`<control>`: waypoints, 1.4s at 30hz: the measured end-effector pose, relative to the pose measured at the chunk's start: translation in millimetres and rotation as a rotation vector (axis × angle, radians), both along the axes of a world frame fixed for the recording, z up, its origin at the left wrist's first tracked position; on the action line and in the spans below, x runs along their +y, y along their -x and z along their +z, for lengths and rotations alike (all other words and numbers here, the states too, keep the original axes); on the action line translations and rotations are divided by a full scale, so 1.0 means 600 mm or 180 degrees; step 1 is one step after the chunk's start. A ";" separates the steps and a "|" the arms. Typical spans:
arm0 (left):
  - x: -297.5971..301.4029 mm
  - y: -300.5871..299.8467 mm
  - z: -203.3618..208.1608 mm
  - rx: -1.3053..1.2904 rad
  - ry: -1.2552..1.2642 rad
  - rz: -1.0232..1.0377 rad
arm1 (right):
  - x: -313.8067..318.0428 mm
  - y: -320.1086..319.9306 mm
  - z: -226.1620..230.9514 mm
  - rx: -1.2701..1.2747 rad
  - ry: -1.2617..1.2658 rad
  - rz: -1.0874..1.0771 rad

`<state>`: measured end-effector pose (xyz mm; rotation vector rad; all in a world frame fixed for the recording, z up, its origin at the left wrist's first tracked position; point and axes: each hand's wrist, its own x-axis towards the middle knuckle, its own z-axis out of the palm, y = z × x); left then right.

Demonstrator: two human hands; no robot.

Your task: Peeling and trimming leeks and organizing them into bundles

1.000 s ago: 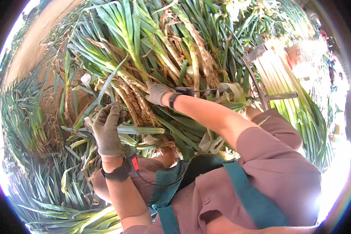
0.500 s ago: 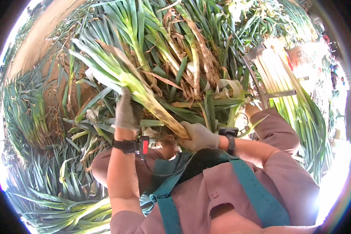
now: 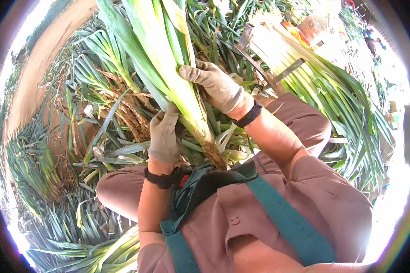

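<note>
A large leek leans up and away from my lap, its root end browned and low by my apron, its broad green leaves spreading toward the far edge. My gloved left hand is closed on the left side of its stalk, thumb and fingers pressed together. Higher up, my gloved right hand pinches the leaf layers from the right side, with thumb and forefinger against the pale green part. Some fingers of both hands are hidden behind the plant.
Unsorted leeks with dry roots lie in a heap ahead. At the right, cleaned leeks rest in a metal frame. More leeks pile up at the left, beside bare soil. My bent knees flank the work.
My right hand has gone from the root end up to the leaves. The leek has swung more upright and closer, its root end now by my apron. The view has shifted rightward.
</note>
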<state>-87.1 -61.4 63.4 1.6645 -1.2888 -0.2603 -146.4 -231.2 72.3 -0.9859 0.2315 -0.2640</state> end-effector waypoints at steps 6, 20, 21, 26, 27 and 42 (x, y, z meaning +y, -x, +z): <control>0.013 0.016 -0.009 0.0343 -0.0096 -0.0259 | 0.000 0.019 -0.044 -0.0100 -0.0012 -0.0048; 0.044 -0.094 -0.142 0.1181 -0.0206 0.0558 | 0.034 0.024 0.007 -0.0145 0.0691 -0.0098; 0.042 -0.107 -0.093 0.1175 0.0072 0.0648 | 0.043 0.017 0.012 -0.0096 0.1024 -0.0112; 0.042 -0.126 -0.028 0.2652 0.1005 0.0534 | 0.088 -0.005 0.007 0.0229 0.0591 -0.0303; 0.052 -0.129 -0.040 0.2831 0.1162 0.0451 | 0.092 0.003 -0.004 0.0176 0.0330 -0.0343; 0.059 -0.102 -0.072 -0.0706 0.0213 0.0814 | -0.017 0.168 -0.043 0.1257 0.4271 -0.0390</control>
